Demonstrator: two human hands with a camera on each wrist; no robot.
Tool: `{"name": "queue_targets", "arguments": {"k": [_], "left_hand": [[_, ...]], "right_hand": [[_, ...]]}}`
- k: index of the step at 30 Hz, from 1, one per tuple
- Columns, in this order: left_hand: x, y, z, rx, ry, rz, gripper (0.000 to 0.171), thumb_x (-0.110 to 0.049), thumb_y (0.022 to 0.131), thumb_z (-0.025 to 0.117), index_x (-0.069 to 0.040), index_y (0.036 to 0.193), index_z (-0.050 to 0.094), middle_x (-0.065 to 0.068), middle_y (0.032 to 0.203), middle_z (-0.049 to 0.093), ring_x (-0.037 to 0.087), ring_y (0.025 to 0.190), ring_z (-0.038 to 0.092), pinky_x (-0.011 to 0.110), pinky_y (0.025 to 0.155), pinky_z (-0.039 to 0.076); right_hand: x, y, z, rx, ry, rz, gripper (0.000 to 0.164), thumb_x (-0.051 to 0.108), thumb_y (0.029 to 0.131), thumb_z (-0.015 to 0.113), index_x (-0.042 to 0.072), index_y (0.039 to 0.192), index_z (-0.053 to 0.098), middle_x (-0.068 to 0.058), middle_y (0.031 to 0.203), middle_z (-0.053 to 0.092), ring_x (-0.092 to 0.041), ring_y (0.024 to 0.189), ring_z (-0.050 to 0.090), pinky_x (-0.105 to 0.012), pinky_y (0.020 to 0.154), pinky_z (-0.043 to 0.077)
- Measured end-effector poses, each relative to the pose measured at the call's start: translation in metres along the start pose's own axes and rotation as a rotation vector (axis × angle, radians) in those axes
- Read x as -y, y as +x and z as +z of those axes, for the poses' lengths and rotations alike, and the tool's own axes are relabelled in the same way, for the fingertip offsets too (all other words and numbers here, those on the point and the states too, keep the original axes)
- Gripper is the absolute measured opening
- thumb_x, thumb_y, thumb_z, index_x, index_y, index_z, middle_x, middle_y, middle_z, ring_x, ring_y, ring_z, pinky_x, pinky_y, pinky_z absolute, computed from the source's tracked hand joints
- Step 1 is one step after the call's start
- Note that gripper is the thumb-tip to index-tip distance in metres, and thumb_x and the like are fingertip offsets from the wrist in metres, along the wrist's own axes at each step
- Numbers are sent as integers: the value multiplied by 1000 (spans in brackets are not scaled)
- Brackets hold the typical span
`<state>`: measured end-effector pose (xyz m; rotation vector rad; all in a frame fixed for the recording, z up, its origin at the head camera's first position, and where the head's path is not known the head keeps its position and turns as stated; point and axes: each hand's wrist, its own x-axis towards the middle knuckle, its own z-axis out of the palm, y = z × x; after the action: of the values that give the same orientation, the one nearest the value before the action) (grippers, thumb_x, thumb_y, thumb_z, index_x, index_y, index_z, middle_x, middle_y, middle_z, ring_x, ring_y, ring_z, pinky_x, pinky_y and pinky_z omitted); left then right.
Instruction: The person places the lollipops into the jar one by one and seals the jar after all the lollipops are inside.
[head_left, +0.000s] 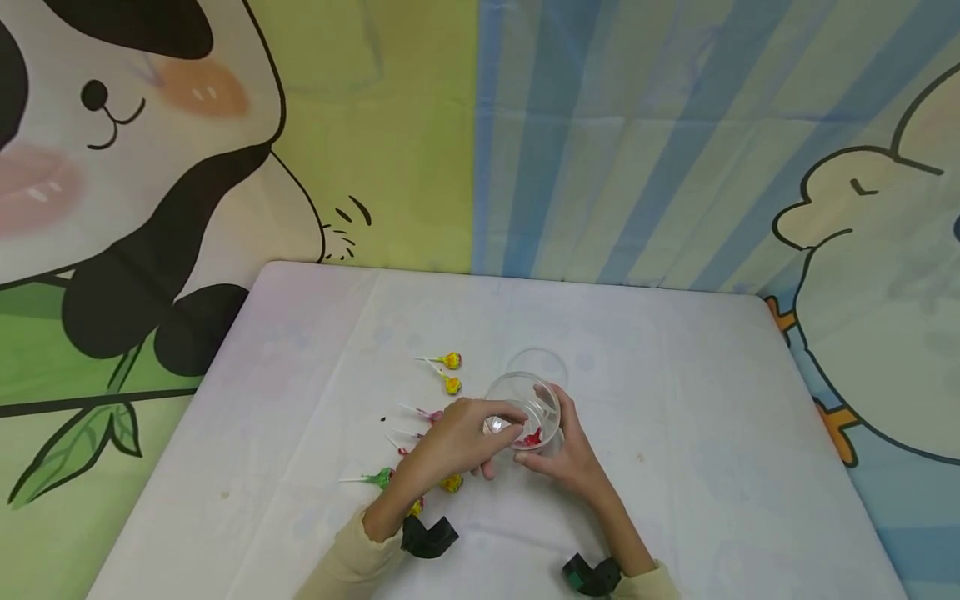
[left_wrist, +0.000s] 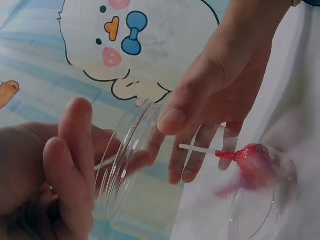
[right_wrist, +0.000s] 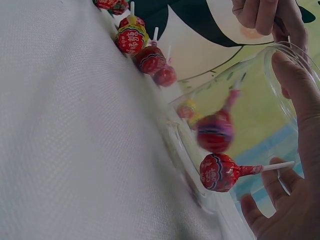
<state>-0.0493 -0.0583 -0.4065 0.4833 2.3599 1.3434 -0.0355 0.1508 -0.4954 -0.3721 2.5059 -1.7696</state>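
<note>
A clear plastic jar (head_left: 501,390) is tilted with its mouth toward the left hand. My right hand (head_left: 573,454) grips it, thumb and fingers round its side. Inside lies a red-wrapped lollipop (right_wrist: 220,172) with a white stick. Beside it, a second, purple-red lollipop (right_wrist: 215,131) is blurred, stick toward the mouth. My left hand (head_left: 468,433) is at the jar's mouth, its thumb and index finger loosely extended over the rim. A short white stick (left_wrist: 101,163) shows near its fingers in the left wrist view.
On the white table (head_left: 697,433), several wrapped lollipops lie left of the jar: yellow ones (head_left: 451,361) farther back, a pink one (head_left: 432,415) and a green one (head_left: 381,477) nearer. A clear round disc (head_left: 551,360) lies behind the jar. A cartoon-printed cloth (head_left: 615,142) hangs behind the table.
</note>
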Motion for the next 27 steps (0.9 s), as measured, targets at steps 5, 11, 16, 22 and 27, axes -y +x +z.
{"name": "queue_targets", "arguments": {"k": [5,11,16,22,27], "left_hand": [[4,-20,-15,-179,-65,66,28,-28,94,64,-23,121,66,-2,104,72,10,44,60,22,41,43],[30,-55,-40,-374,-27,27,29,-27,93,66,-23,122,64,0,110,70,10,46,59,21,39,39],[59,-86,-45,-455,3,-146,30,-27,92,66,-18,121,66,5,110,72,16,49,62,23,43,44],[84,-116,-41,-493,-38,-340,28,-24,93,66,-16,120,66,7,110,73,18,52,65,24,51,52],[99,-137,-42,-525,-51,-465,30,-32,94,64,-17,120,65,7,112,73,16,54,65,24,52,53]], "right_hand": [[1,0,2,-11,4,7,102,16,69,87,19,149,24,-15,150,41,-33,136,41,-65,110,29],[0,1,0,-9,17,3,102,17,67,88,22,148,25,-13,150,42,-31,137,39,-65,111,25],[0,2,-1,-7,22,7,102,16,67,88,23,148,26,-11,150,42,-22,135,40,-62,112,25],[2,1,0,-9,22,26,102,17,67,88,22,148,25,-12,150,40,-30,139,36,-65,113,23],[3,1,1,-5,28,34,101,17,69,87,24,148,25,-10,151,39,-31,140,35,-66,113,22]]}}
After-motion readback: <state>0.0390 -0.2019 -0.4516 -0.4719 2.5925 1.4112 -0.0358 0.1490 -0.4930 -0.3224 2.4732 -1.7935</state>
